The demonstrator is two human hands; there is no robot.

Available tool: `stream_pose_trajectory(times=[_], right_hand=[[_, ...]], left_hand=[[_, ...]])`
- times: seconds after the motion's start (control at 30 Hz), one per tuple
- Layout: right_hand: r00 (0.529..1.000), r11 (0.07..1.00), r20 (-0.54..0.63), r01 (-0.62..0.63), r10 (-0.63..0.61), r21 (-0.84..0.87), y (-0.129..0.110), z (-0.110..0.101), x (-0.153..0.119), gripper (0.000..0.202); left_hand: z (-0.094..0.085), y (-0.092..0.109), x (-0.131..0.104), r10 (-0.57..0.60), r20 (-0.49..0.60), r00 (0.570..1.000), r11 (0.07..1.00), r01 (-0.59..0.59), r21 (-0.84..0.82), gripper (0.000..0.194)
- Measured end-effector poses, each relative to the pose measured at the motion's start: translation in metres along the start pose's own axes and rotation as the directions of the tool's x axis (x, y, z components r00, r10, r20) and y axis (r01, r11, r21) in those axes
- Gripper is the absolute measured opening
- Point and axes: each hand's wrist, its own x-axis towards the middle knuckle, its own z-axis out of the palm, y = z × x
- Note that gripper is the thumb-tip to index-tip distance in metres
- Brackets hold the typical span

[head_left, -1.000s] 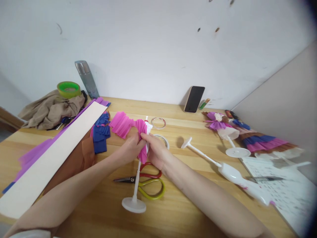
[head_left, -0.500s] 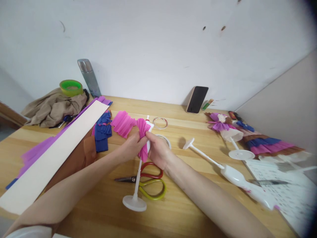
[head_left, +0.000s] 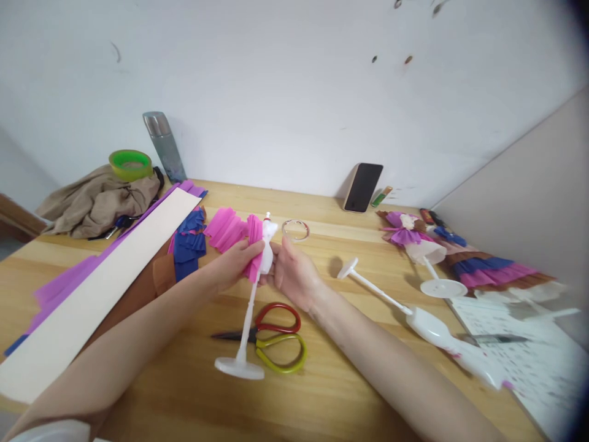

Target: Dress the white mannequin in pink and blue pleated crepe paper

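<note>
A small white mannequin (head_left: 266,255) on a thin stand with a round base (head_left: 239,368) tilts in front of me. Pink crepe paper (head_left: 253,236), gathered in folds, lies against its left side. My left hand (head_left: 237,261) is closed on this paper and the mannequin, thumb in front. A loose pleated end of the paper (head_left: 224,229) spreads out to the left. My right hand (head_left: 297,273) is beside the mannequin's right side, palm turned inward and thumb raised apart from the fingers. Its fingertips are partly hidden behind the mannequin.
Scissors (head_left: 278,334) with red and yellow handles lie below my hands. Behind are a tape roll (head_left: 296,230) and a phone (head_left: 363,187). Another white mannequin (head_left: 432,328) lies at right, near a paper-dressed one (head_left: 405,227). A cream strip (head_left: 105,285) covers coloured crepe paper at left.
The mannequin has turned, baring its white front, and its base has shifted left and up. My right thumb has come off the pink paper. My left hand keeps its hold.
</note>
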Motion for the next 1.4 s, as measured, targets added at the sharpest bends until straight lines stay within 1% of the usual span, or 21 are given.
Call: stream_pose_trajectory(times=[0.1,0.17,0.23,0.3,0.33,0.4,0.47,0.53,0.63,0.7,0.8,0.93,1.07,1.17,1.23,1.33,1.4], right_hand=[[0.999,0.997,-0.028,0.028,-0.026,0.071,-0.003,-0.002,0.001,0.049],[0.997,0.992,-0.073,0.034,-0.025,0.122,-0.005,-0.003,0.002,0.045],[0.993,0.988,-0.12,0.029,-0.011,0.152,-0.005,-0.005,0.003,0.04],[0.99,0.986,-0.142,0.028,-0.004,0.164,-0.006,-0.006,0.003,0.033],[0.991,0.987,-0.13,0.029,-0.008,0.158,-0.006,-0.006,0.002,0.029],[0.998,0.993,-0.051,0.051,-0.045,0.11,-0.006,-0.004,-0.002,0.027],[0.991,0.992,0.063,0.116,-0.119,0.041,-0.006,0.001,-0.007,0.031],[0.969,0.98,0.149,0.199,-0.196,-0.004,-0.005,0.006,-0.013,0.035],[0.951,0.97,0.204,0.241,-0.234,-0.014,-0.005,0.012,-0.019,0.037],[0.955,0.973,0.189,0.23,-0.227,0.004,-0.005,0.013,-0.021,0.034],[0.971,0.981,0.144,0.193,-0.192,0.004,-0.008,0.011,-0.023,0.034],[0.98,0.984,0.102,0.176,-0.172,-0.031,-0.009,0.012,-0.023,0.051],[0.975,0.978,0.072,0.207,-0.208,0.02,-0.009,0.016,-0.023,0.049],[0.967,0.969,0.071,0.244,-0.246,0.035,-0.008,0.016,-0.021,0.047],[0.959,0.963,0.091,0.267,-0.268,0.023,-0.007,0.015,-0.02,0.046],[0.955,0.96,0.108,0.28,-0.277,-0.007,-0.005,0.011,-0.016,0.044],[0.956,0.96,0.097,0.28,-0.277,-0.022,-0.003,0.008,-0.014,0.039]], left_hand=[[-0.012,0.005,0.002,0.003,0.039,0.999,0.992,0.002,-0.129,0.042],[-0.019,0.009,0.001,0.043,0.098,0.994,0.964,-0.016,-0.264,0.041],[-0.024,0.012,-0.001,0.087,0.159,0.983,0.935,-0.026,-0.354,0.041],[-0.026,0.016,-0.005,0.109,0.194,0.975,0.928,-0.03,-0.371,0.042],[-0.026,0.018,-0.007,0.106,0.214,0.971,0.93,-0.021,-0.366,0.043],[-0.025,0.021,-0.011,0.09,0.26,0.962,0.944,0.001,-0.331,0.047],[-0.023,0.023,-0.016,0.087,0.297,0.951,0.963,-0.004,-0.27,0.051],[-0.022,0.025,-0.02,0.113,0.31,0.944,0.983,-0.06,-0.174,0.052],[-0.018,0.027,-0.025,0.142,0.268,0.953,0.989,-0.149,0.008,0.049],[-0.015,0.027,-0.026,0.108,0.238,0.965,0.989,-0.128,0.072,0.047],[-0.007,0.026,-0.026,0.04,0.251,0.967,0.996,-0.057,0.062,0.049],[0.0,0.027,-0.025,0.056,0.273,0.96,0.997,-0.069,0.038,0.049],[-0.001,0.028,-0.025,0.032,0.275,0.961,0.997,-0.049,0.056,0.049],[-0.002,0.03,-0.025,0.041,0.278,0.96,0.995,-0.066,0.079,0.047],[-0.001,0.03,-0.025,0.056,0.249,0.967,0.992,-0.083,0.1,0.045],[0.004,0.029,-0.025,0.078,0.174,0.982,0.979,-0.108,0.173,0.038],[0.007,0.027,-0.024,0.126,0.109,0.986,0.961,-0.149,0.234,0.034]])
